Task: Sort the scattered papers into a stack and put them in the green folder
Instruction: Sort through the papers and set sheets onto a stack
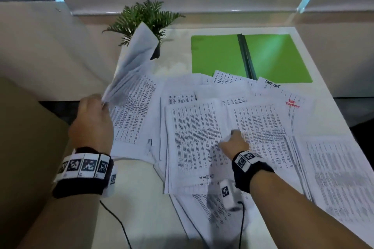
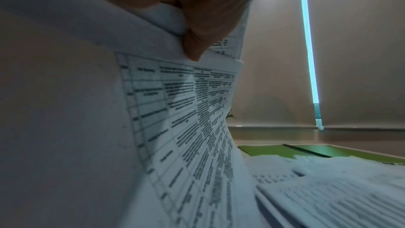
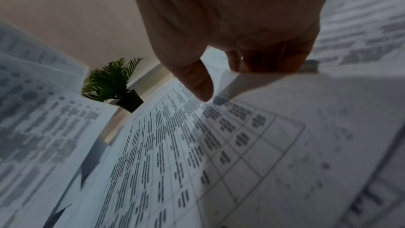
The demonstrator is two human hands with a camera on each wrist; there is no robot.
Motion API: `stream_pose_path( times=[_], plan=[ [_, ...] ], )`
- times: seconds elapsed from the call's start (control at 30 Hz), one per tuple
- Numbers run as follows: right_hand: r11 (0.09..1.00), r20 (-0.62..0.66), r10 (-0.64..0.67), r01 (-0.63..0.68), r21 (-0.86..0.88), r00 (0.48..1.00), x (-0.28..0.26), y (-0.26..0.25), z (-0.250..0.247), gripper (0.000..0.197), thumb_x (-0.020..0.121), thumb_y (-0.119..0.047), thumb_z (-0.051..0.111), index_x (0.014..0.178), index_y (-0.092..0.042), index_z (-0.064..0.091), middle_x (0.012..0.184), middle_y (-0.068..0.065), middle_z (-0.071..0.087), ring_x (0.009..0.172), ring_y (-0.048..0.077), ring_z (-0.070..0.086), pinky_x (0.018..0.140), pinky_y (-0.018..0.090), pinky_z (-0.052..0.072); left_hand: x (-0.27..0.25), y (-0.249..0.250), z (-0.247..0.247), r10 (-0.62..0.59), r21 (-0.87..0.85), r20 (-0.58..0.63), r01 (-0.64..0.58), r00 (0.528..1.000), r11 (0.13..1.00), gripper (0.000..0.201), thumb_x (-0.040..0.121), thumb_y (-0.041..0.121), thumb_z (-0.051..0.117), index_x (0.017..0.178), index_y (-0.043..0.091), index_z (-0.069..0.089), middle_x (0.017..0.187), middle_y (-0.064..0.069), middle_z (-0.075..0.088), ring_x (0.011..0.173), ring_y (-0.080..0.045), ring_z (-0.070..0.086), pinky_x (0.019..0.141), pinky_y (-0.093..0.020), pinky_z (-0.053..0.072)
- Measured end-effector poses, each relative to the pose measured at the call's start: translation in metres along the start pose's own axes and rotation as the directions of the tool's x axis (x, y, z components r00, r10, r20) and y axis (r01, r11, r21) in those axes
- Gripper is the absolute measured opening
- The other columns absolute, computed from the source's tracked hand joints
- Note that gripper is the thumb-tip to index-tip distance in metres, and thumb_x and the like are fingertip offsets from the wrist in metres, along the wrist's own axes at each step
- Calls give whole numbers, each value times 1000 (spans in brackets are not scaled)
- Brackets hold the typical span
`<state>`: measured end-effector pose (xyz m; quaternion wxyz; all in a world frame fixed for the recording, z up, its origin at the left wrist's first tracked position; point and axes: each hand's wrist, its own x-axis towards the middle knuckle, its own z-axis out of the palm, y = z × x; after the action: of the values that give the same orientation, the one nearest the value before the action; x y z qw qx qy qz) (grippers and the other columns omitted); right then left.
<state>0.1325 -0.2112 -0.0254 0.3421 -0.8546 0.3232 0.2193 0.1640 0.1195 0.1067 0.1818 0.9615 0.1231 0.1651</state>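
On the white table (image 1: 323, 119) we see scattered white printed papers (image 1: 194, 143) spread across the middle, with the open green plastic folder (image 1: 218, 54) lying flat beyond them. Our left hand (image 1: 91, 123), raised at the left edge, pinches a lifted sheaf of white sheets (image 1: 131, 62). Our right hand (image 1: 235, 142) reaches forward, fingers (image 3: 263, 61) curled, gripping one sheet's edge.

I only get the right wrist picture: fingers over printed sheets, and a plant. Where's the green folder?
Observer: The folder lies open at the far side, right of the plant.
Visitor: And the other hand?
Observer: The left hand holds a raised bundle of sheets by one corner.
Visitor: Does any sheet stand out?
Observer: One headed "TASK LIST", with red writing on it, overlaps the folder's near edge.
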Motion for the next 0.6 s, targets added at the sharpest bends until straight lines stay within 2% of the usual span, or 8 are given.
stream_pose_path(
  times=[0.1,0.17,0.27,0.33,0.37,0.47,0.53,0.6],
  plan=[
    [992,-37,-123,123,5,992,-7,-6,8,20,84,-13,53,101,-4,56,96,15,63,78,27,60,72,34,56,-16,9,-29,27,-8,-76,-28,997,1000,26,99,25,46,103,1,56,97,-25,60,82,-44,58,69,-48,45],
    [959,-150,-261,274,72,953,-14,-9,3,7,86,-11,54,88,-5,54,92,19,62,71,29,62,59,32,53,-27,16,-48,83,-76,-175,-97,981,992,26,99,22,48,103,-2,58,90,-27,61,79,-42,58,68,-46,45],
    [893,-254,-366,415,177,895,-29,-15,-19,4,90,-12,52,88,-9,51,79,15,61,64,29,60,55,37,54,-35,21,-60,-42,-297,-193,-18,980,955,29,97,31,48,109,7,59,91,-18,63,82,-33,58,72,-40,46],
    [828,-272,-389,463,316,880,-39,-18,-37,3,92,-11,51,94,-11,53,81,12,62,68,28,61,59,39,55,-37,19,-51,-183,-405,-108,125,977,906,38,93,43,48,113,12,59,103,-12,66,93,-31,61,82,-41,50],
    [787,-266,-390,469,401,881,-44,-19,-45,6,92,-11,53,97,-13,55,86,9,64,72,24,62,62,35,55,-39,17,-41,-229,-420,-31,195,973,886,44,90,47,49,115,13,59,110,-13,66,101,-31,62,88,-45,50],
    [689,-189,-401,431,584,897,-58,-19,-60,15,87,-13,62,102,-16,64,93,3,71,80,20,65,69,32,55,-57,21,-3,-232,-516,255,335,939,789,38,91,40,55,118,14,63,113,-8,67,105,-28,63,93,-45,50],
    [668,-86,-417,369,646,905,-66,-19,-67,17,85,-17,68,102,-18,67,95,2,73,86,24,68,73,36,57,-72,31,22,-206,-616,475,490,856,617,33,95,29,55,125,16,60,118,-5,67,109,-26,63,97,-43,48],
    [646,51,-415,255,719,908,-78,-16,-74,19,92,-20,59,109,-15,65,101,5,69,94,25,64,80,37,55,-88,42,42,-166,-638,599,592,784,493,37,97,22,54,134,15,53,125,-3,64,115,-24,60,101,-42,45]
  ],
)
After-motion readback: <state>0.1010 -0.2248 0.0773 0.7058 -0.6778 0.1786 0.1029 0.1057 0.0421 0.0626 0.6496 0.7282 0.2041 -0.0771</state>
